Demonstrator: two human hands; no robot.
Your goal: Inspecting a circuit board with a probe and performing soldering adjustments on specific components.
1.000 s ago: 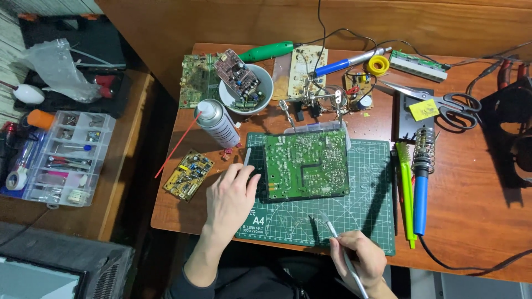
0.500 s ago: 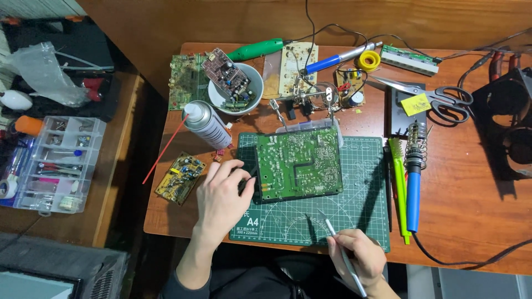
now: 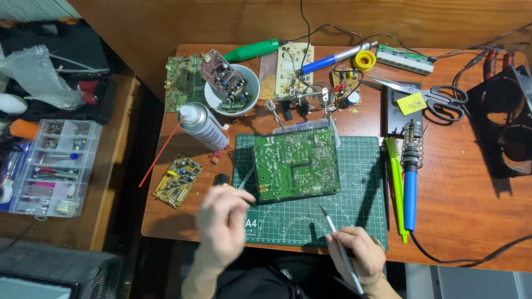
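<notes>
Gripping a thin metal tool [image 3: 339, 239], the right hand [image 3: 357, 257] rests on the cutting mat [image 3: 363, 166]; the blurred left hand [image 3: 221, 224] pinches tweezers [image 3: 246, 178] beside the green circuit board [image 3: 296, 165].

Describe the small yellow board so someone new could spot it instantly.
On the wooden table, look left of the green cutting mat, below the tilted spray can. The small yellow circuit board lies there at an angle, near the left hand. It is the only yellow board; the big one on the mat is green.

A spray can [image 3: 201, 126] stands left of the mat, a bowl [image 3: 244, 83] of parts beyond it. Scissors [image 3: 429, 95] lie far right, a soldering iron [image 3: 410, 180] nearer. A parts box [image 3: 52, 166] sits far left.
</notes>
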